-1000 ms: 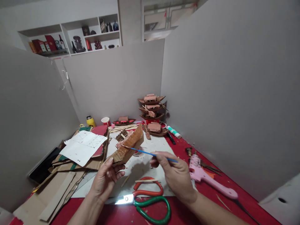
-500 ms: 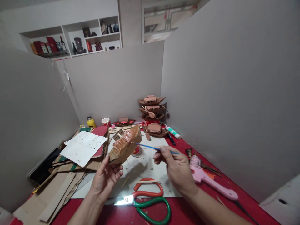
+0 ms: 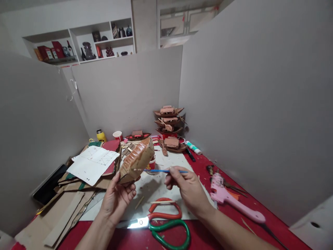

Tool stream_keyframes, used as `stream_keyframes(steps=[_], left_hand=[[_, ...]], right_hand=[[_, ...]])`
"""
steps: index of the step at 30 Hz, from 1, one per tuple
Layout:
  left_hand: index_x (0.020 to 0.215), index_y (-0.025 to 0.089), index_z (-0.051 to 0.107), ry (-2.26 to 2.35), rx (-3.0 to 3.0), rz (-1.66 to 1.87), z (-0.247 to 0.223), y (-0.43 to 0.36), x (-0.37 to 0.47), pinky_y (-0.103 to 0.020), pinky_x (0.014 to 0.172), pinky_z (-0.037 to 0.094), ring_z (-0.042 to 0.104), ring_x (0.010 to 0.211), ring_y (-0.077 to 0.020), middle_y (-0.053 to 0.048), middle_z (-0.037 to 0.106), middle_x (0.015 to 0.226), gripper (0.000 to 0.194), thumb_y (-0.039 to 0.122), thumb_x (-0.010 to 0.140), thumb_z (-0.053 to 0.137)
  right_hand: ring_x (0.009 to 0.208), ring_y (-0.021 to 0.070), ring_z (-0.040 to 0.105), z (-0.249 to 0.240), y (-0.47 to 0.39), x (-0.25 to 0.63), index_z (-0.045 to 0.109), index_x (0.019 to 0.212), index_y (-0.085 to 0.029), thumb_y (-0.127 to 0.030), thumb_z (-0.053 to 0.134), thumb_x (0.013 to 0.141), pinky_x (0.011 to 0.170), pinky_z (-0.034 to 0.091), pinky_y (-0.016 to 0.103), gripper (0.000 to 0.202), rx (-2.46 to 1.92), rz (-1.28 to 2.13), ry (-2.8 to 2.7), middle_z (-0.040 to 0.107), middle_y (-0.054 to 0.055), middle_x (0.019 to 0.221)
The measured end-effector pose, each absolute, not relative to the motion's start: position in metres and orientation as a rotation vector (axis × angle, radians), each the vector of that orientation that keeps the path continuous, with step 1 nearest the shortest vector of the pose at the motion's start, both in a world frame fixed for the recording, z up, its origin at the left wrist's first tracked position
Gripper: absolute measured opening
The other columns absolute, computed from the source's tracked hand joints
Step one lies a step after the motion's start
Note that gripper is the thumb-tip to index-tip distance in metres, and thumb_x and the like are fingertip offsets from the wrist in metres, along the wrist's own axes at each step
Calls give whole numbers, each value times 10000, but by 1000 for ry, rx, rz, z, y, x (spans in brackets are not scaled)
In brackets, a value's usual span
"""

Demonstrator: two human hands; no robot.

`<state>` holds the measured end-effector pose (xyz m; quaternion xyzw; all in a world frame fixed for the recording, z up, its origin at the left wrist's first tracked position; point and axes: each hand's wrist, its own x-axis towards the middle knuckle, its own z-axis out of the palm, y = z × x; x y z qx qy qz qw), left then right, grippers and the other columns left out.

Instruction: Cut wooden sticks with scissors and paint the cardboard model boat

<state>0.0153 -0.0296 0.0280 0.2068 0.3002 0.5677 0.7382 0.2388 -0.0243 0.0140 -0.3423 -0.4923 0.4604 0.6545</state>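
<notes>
My left hand grips the lower end of a cardboard model boat hull, tilted up to the right. Glossy brown paint coats its ribbed upper face, while the side towards me is bare cardboard. Between the fingers of my right hand is a thin blue paintbrush, held level. Its tip is at the hull's bare side; whether it touches I cannot tell. Behind the hull stands a red paper cup, partly hidden. Below both hands lie scissors with one orange and one green handle.
Several brown model boats are stacked at the back, with another boat in front. A pink glue gun lies right. Cardboard sheets and drawn-on paper cover the left. A yellow bottle stands behind. Grey partitions enclose the table.
The brush has moved down and left, from the painted ribbed face to the bare side. My left hand has turned the hull slightly, uncovering more of the red cup.
</notes>
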Motion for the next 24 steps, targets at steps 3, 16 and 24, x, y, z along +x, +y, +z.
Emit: stream_keyframes(steps=[3,16,24], left_hand=[[941,58,675,640,458,1247,27,-29,14,-267,533,563,650,571,-161,-152,725,764,309,280,930,461],[913,120,698,604,573,1374,39,-31,-3,-304,570,552,652,606,-195,-132,726,781,237,310,781,649],[931,145,698,516,633,1447,45,-22,-22,-324,590,554,661,618,-205,-113,728,762,275,343,741,680]], right_hand=[[515,120,598,15,-27,238,685,665,-144,-462,679,813,522,506,228,351,-774,1017,-1154,669,38,600],[460,89,560,36,-6,271,617,710,-183,-538,692,757,437,474,197,366,-742,669,-836,640,-19,589],[572,149,628,16,5,263,664,867,-171,-539,631,800,551,531,266,375,-945,551,-1185,688,37,676]])
